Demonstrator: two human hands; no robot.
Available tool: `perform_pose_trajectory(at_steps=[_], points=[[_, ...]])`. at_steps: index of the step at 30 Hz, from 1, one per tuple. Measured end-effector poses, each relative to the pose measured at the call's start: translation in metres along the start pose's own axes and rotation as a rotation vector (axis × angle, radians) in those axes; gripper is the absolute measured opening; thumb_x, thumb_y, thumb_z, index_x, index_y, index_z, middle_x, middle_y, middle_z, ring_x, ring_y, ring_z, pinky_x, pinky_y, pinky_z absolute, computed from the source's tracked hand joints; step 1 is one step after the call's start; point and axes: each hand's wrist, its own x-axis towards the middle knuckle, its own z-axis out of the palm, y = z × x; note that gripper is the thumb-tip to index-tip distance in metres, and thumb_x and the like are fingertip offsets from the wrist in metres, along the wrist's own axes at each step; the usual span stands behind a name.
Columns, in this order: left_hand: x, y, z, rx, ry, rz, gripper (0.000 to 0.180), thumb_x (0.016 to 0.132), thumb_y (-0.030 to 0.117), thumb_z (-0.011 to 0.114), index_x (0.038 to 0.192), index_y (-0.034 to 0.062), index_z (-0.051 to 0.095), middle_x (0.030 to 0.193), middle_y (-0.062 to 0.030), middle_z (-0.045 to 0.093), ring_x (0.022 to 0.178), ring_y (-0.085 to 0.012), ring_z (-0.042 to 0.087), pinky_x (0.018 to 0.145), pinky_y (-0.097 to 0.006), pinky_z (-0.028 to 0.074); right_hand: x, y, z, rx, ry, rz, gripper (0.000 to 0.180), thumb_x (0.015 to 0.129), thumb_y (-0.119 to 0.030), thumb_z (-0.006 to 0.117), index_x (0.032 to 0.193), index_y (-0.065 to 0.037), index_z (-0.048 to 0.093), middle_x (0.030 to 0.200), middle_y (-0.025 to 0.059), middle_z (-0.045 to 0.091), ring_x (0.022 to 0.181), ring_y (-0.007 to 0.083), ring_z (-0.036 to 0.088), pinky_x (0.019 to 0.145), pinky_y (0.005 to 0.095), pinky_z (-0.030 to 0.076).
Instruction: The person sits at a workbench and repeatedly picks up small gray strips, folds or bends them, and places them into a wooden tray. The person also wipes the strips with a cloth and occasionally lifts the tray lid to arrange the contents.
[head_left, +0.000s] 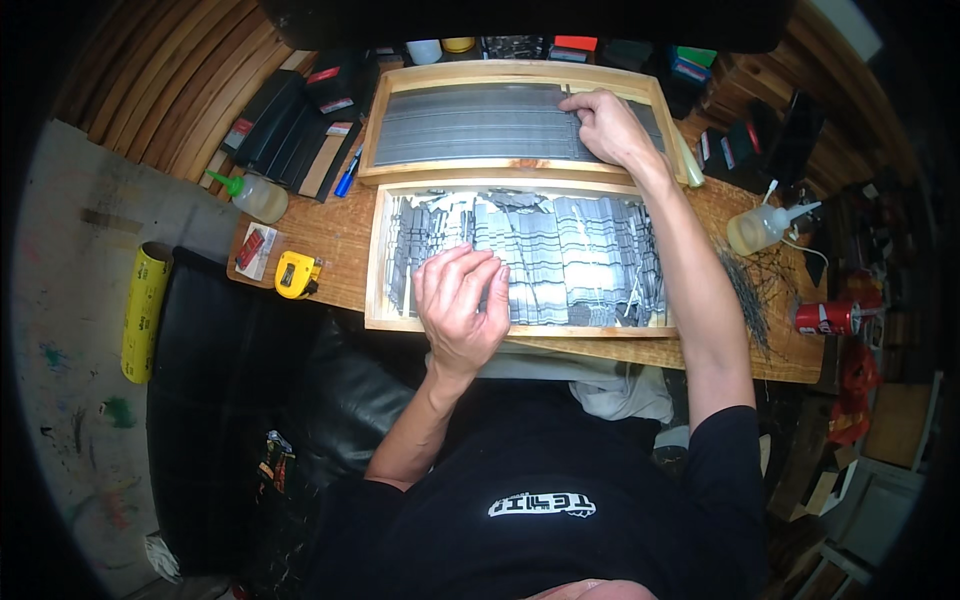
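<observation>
Two shallow wooden trays lie one behind the other on the bench. Long, thin dark grey strips (470,120) fill the far tray (520,68) in even lengthwise rows. My right hand (612,128) reaches over its right part, index finger extended and the other fingers folded, the fingertips closed at a narrow upright line across the strips. What they grip there is too small to make out. Many short grey strips (540,250), some shiny, are packed in the near tray (374,270). Over its left half rests my left hand (460,305), loosely bent, thumb apart from the palm, with nothing visible in it.
At the left are a yellow tape measure (297,275), a green-tipped squeeze bottle (258,197) and a blue pen (348,172). Another squeeze bottle (762,230), a pile of thin dark offcuts (748,290) and a red can (828,318) are at the right. Dark boxes (340,88) line the back.
</observation>
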Motion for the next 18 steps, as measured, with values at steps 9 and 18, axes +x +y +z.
perform_pose_trajectory(at_steps=[9,18], points=[[0.0,0.001,0.0,0.008,0.002,-0.003,0.014,0.084,0.003,0.08,0.097,0.0033,0.075,0.101,-0.0078,0.076,0.106,-0.0292,0.068,0.096,-0.04,0.046,0.0,-0.005,-0.007,0.064,-0.04,0.082,0.03,0.1,0.0,0.057,0.122,-0.002,0.078,0.127,0.0209,0.073,0.118,0.0326,0.07,0.108,0.0406,0.053],[0.001,0.002,0.001,0.01,-0.005,-0.001,0.014,0.084,0.002,0.08,0.098,0.003,0.076,0.101,-0.0075,0.076,0.107,-0.0288,0.068,0.097,-0.04,0.047,-0.01,0.007,-0.014,0.037,-0.071,0.021,0.029,0.101,-0.002,0.057,0.121,-0.002,0.078,0.126,0.0208,0.073,0.116,0.0315,0.07,0.107,0.0388,0.053]])
